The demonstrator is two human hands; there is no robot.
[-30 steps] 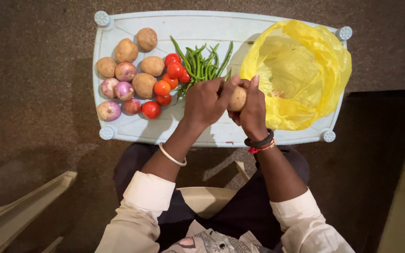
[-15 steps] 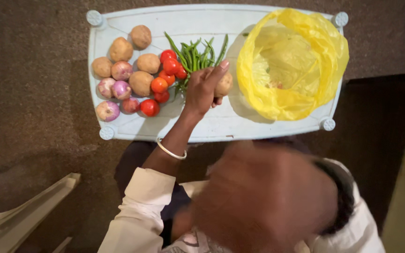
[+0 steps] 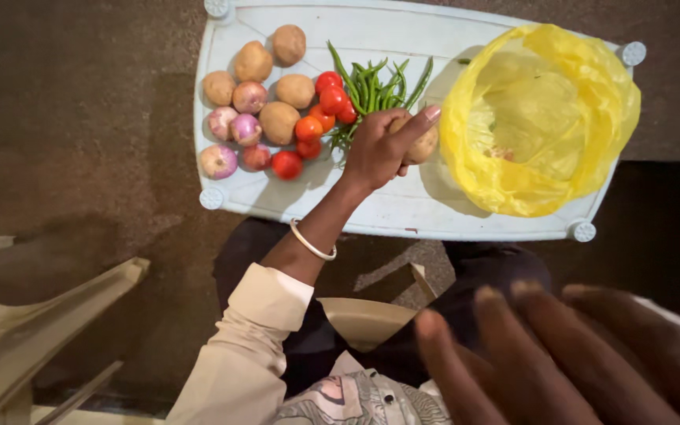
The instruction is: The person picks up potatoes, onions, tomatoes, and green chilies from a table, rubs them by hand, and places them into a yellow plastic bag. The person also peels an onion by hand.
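Raised close to the lens, right hand (image 3: 560, 354) now spreads its fingers, while left hand (image 3: 383, 145) grips the potato (image 3: 423, 145).

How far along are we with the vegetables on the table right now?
Sorted so far: potatoes, onions, tomatoes and green beans lie in groups on the pale table. In hand: the left hand holds one potato beside the open yellow bag; the right hand is blurred, close to the camera, holding nothing. Left: that potato, and something small, unclear, inside the bag.
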